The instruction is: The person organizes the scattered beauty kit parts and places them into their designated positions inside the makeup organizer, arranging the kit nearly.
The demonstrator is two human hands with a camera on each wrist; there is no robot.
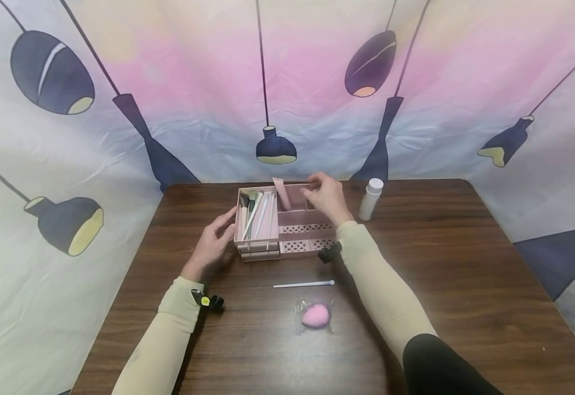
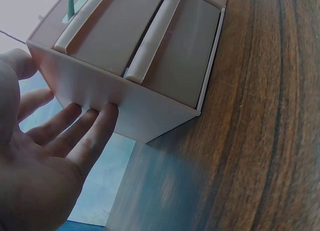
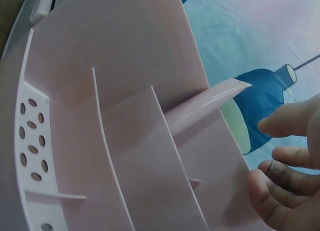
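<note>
A pink makeup organizer (image 1: 303, 219) stands at the back middle of the table. Several makeup brushes (image 1: 258, 211) lie in its left top section, and a pink tube (image 3: 207, 106) leans in a rear compartment, its flat end above the back wall. My left hand (image 2: 55, 161) touches the organizer's left side with its fingertips, fingers extended and thumb near the upper edge. At the rear right compartment, my right hand (image 1: 328, 197) hovers by the back wall. Its fingers are loosely bent, with a gap to the thumb and nothing between them in the right wrist view.
A white bottle (image 1: 371, 200) with a white cap stands right of the organizer. In front lie a thin white stick-like brush (image 1: 303, 284) and a pink makeup sponge (image 1: 316, 315) in clear wrapping. A printed curtain (image 1: 208, 148) hangs behind the table.
</note>
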